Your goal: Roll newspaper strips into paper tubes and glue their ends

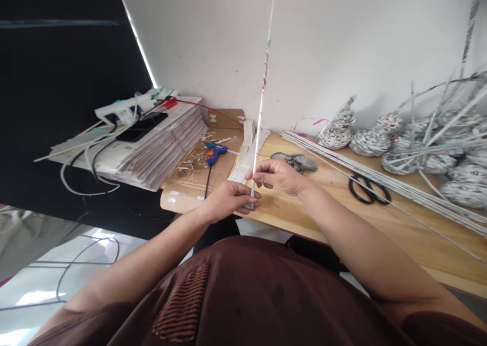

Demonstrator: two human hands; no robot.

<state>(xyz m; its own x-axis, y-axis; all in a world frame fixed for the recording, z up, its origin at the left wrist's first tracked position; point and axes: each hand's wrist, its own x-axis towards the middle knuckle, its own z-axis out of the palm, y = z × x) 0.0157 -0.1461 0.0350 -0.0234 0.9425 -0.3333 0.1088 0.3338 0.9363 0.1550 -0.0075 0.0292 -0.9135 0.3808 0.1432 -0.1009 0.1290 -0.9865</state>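
Note:
A long, thin rolled paper stick (263,84), white with printed marks, stands nearly upright in front of me and runs past the top of the view. My left hand (230,202) pinches its lower end between thumb and fingers. Just above, my right hand (279,176) is closed around the same stick with its fingertips. Flat strips of printed paper (243,158) lie on the table behind my hands. A blue glue gun (216,154) rests on cardboard (228,138) to the left, among small white scraps.
Black-handled scissors (369,188) and a bundle of paper sticks (342,158) lie on the wooden table (327,199) at right. Several woven paper shapes (337,128) stand near the wall. At left, a paper stack (163,153) carries a phone (140,126), a power strip (124,110) and cables.

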